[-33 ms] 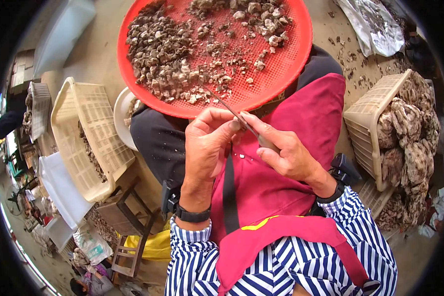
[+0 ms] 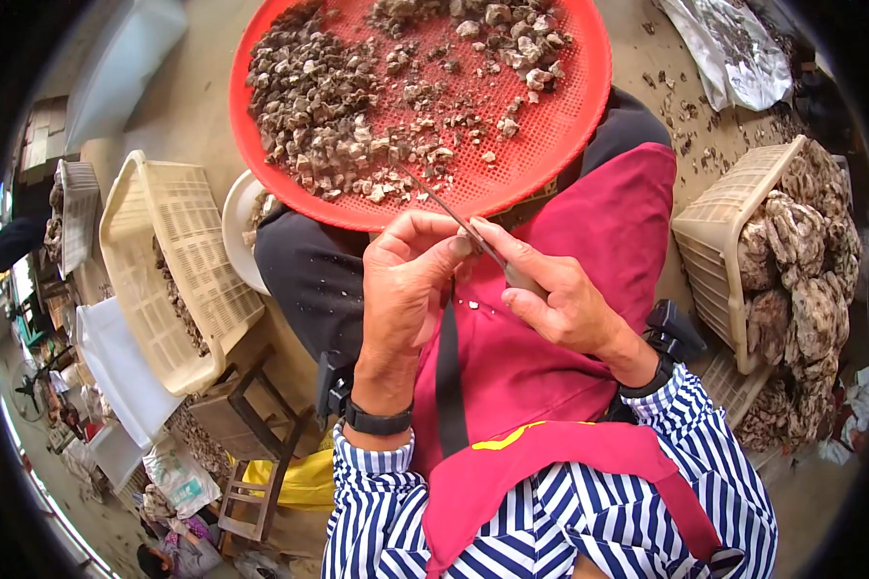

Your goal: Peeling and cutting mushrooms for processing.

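My right hand (image 2: pixel 560 299) grips a thin dark-bladed knife (image 2: pixel 454 214) pointing to eleven o'clock over the round red perforated plastic tray (image 2: pixel 560 145) while my left hand (image 2: pixel 405 285) pinches closed at its blade.

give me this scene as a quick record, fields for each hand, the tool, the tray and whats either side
left hand: raised over the lap, fingertips pinched at the knife blade
right hand: gripping the knife handle
knife: thin blade, tip over the tray edge
red tray: round, perforated, on the knees, strewn with small shell pieces
apron: dark red, over a striped shirt
left side: cream basket, tilted
right side: cream basket of rough shells
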The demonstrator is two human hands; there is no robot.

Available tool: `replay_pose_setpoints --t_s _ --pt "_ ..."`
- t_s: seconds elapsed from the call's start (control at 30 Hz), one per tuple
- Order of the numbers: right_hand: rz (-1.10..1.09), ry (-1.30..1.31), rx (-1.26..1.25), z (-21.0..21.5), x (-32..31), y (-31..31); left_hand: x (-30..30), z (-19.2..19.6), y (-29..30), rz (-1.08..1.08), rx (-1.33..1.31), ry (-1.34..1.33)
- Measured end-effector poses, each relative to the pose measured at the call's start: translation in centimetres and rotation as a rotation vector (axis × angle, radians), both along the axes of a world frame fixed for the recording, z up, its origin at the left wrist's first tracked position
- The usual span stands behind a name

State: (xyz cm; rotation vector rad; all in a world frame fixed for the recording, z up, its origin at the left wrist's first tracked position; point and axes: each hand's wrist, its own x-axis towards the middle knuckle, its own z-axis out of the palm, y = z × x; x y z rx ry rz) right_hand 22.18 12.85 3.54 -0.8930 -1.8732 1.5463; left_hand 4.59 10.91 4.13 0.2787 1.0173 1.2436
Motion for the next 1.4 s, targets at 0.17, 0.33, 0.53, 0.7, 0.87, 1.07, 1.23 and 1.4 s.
replay_pose_setpoints --t_s 0.17,0.33,0.53,0.7,0.87,1.07,1.23,1.4 --pt "-0.08 0.046 -0.426 1.1 0.4 0.2 0.2 0.0 -0.2 0.016 0.015 0.048" --pt "0.081 -0.036 -0.205 1.3 0.7 0.4 0.0 0.2 0.0 0.048 0.038 0.063" --pt "0.079 -0.104 -0.233 1.4 0.3 0.1 -0.1 -0.2 -0.5 0.013 0.025 0.165" --pt "0.056 -0.11 -0.167 0.9 1.4 0.2 -4.1 0.3 -0.8 0.113 0.056 0.38" --pt "0.023 -0.122 -0.239 1.2 2.8 0.6 -14.2 0.1 -2.6 0.366 0.034 0.822" --pt "-0.12 -0.252 -0.27 2.1 4.6 0.9 -14.7 0.6 -0.2 0.326 0.0 1.208" --pt "-0.376 -0.091 -0.111 2.0 6.2 2.0 -5.9 -1.1 6.2 -0.187 0.192 1.284" --pt "-0.533 -0.023 -0.198 1.2 7.2 2.7 1.0 -6.5 11.9 -0.568 0.382 1.463"
